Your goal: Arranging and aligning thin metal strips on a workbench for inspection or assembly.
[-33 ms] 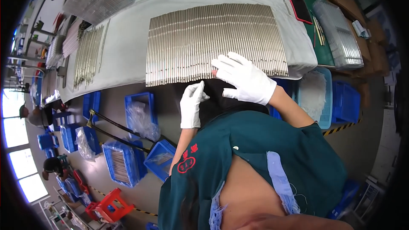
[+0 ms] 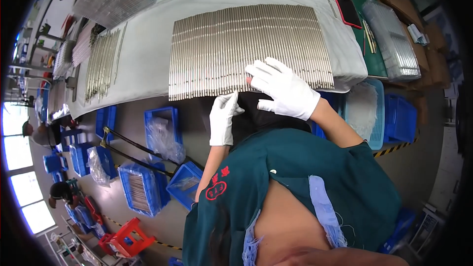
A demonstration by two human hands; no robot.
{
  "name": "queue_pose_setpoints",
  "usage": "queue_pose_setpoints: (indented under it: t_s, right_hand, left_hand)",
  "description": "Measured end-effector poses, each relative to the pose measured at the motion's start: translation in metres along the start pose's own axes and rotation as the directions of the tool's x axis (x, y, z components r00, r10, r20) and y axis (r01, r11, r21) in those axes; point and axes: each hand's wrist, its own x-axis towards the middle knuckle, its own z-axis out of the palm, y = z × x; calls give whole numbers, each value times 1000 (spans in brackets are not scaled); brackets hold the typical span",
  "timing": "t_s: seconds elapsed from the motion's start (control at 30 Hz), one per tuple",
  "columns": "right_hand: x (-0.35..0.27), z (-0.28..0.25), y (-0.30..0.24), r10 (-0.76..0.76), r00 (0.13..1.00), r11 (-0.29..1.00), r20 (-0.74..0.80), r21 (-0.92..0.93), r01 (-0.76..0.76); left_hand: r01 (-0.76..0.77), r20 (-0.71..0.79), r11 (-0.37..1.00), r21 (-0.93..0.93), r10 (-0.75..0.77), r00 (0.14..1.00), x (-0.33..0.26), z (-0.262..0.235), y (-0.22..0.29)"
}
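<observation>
Teal shirt [image 2: 295, 182] fills lower view. Left hand [image 2: 223, 118] in white glove, fingers together pointing up, tips touching near edge of rod row [image 2: 249, 49]; holds nothing visible. Right hand [image 2: 286, 88] gloved, fingers spread wide, flat on near edge of same rods. Rods lie side by side on white cloth [image 2: 143, 59] over table. Blue bins [image 2: 148, 187] on floor at left. Dark tablet [image 2: 347, 7] beyond, far right.

Silver rods [image 2: 249, 49], white cloth [image 2: 143, 59] (blue bins [image 2: 160, 128] below)
</observation>
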Motion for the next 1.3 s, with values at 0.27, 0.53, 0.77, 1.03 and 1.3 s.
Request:
queue_pose_setpoints:
  t_s: [0.27,0.53,0.77,1.03,1.3]
  right_hand:
    - [1,5,6,90,995,994,-33,-51,-91]
    - [2,5,6,103,995,993,-8,-60,-104]
    - [3,2,4,110,994,993,-8,-48,-110]
    - [9,5,6,130,981,989,-144,89,-118]
    - [27,8,-6,323,942,924,-96,248,-291]
  left_hand:
    - [205,104,961,-185,-188,977,18,6,7]
    - [198,132,970,-143,-179,975,18,2,4]
    - [251,176,959,-132,-227,958,15,-1,5]
    - [390,306,873,-292,-302,903,2,-3,16]
    - [261,150,946,-194,-235,960,-1,-4,21]
